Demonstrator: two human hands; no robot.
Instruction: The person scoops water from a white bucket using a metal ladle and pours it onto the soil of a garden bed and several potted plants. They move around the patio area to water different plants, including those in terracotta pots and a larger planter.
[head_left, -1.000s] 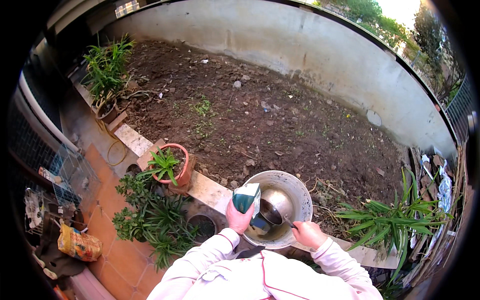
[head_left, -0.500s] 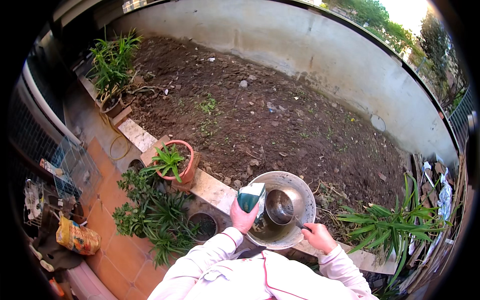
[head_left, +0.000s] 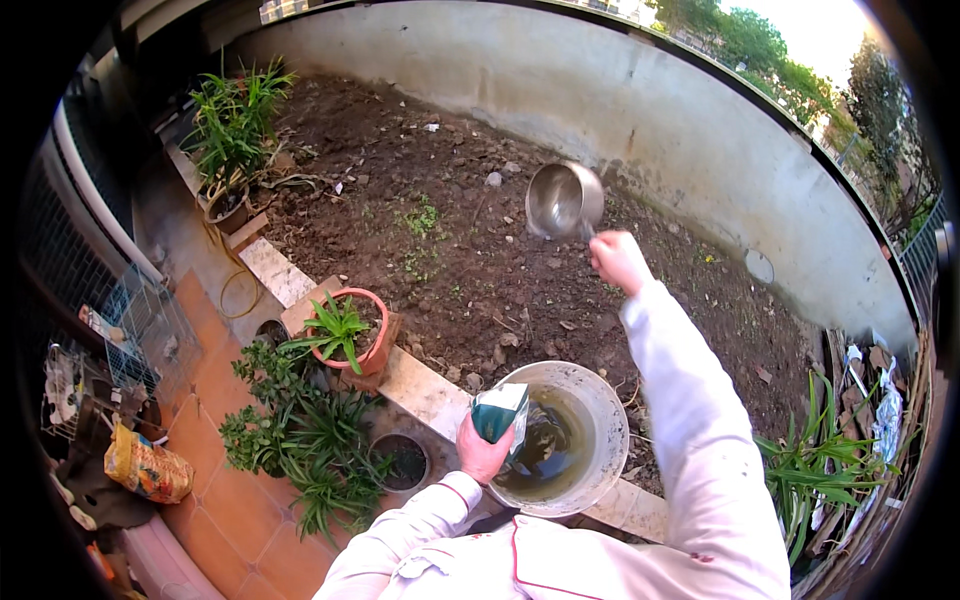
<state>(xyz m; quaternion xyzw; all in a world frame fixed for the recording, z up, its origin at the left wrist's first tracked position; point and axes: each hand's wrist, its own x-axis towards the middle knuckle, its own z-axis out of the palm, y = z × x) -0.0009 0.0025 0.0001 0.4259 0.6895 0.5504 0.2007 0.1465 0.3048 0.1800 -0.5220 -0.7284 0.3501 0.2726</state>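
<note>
My right hand is stretched far forward, its fingers wrapped round the handle of a metal saucepan. The pan is tilted over the soil, its open mouth facing left; no liquid can be made out in it. Close to my body, my left hand grips a green and white packet by its side. That packet is at the left rim of a pale, dirt-stained bucket. Murky water lies inside the bucket.
A dark soil bed stretches to a concrete wall. Along its near edge runs a stone ledge bearing a potted plant. More leafy plants stand at left on orange tiles; sticks and debris lie at right.
My right hand has lifted the saucepan out of the bucket and swung it forward over the soil. My left hand keeps the packet at the bucket's rim.
</note>
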